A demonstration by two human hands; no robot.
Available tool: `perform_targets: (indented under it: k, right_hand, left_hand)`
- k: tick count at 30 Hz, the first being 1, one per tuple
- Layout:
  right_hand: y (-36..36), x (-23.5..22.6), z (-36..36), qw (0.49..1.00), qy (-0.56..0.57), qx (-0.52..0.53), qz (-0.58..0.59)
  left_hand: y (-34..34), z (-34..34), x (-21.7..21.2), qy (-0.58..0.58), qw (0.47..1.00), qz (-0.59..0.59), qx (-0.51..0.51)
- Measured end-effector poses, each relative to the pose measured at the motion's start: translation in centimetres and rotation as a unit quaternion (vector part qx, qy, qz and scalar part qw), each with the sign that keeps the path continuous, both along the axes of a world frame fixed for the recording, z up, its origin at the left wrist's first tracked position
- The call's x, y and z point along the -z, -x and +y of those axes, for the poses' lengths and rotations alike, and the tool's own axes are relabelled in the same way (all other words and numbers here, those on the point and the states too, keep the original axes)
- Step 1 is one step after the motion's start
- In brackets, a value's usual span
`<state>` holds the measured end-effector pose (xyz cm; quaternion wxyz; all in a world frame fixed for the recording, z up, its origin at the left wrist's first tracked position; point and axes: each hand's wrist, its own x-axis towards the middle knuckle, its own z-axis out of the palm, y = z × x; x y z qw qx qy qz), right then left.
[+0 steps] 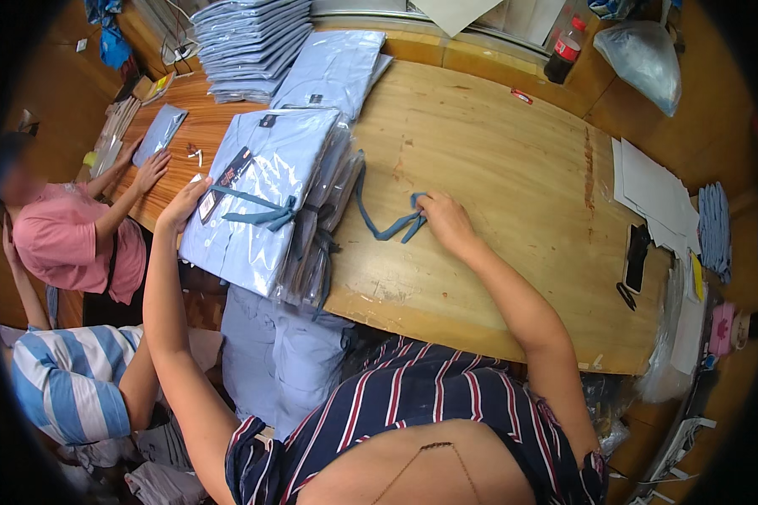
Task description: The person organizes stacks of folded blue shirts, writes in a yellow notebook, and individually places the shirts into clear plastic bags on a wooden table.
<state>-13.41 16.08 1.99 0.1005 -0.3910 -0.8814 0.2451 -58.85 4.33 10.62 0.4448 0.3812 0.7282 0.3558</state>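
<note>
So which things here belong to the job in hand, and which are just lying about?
In the job:
- bagged blue shirts, touched by the left hand
- knotted strip across them
- blue strip in the right hand

Seemingly just lying about:
- red-capped bottle
- white papers
- black oblong object

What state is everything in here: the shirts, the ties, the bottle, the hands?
Shirt bundle: folded, in clear plastic
Upper tie: knotted around the bundle
Second tie: slack, bent
Tall stack: folded, piled up
Papers: loose, overlapping
Bottle: capped, dark liquid inside
Left hand: at the bundle's edge, grip unclear
Right hand: pinching the second tie
</note>
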Motion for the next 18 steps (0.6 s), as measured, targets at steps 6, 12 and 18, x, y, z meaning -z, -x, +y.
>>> perform_targets:
  k: [6, 12, 18]
  right_hand:
    - [2.5, 1.0, -4.3, 0.954, -0.192, -0.221, 0.064]
    - [5.7, 1.3, -3.8, 0.868, 0.408, 0.064, 0.275]
    - [16.5, 2.7, -6.7, 0.577, 0.625, 0.124, 0.511]
  left_hand:
    - [-1.0, 0.4, -1.4, 0.035, 0.993, -0.097, -0.048]
    - [0.8, 2.5, 3.1, 0.030, 0.989, -0.140, -0.028]
    - [-1.3, 0.9, 0.8, 0.020, 0.992, -0.117, -0.036]
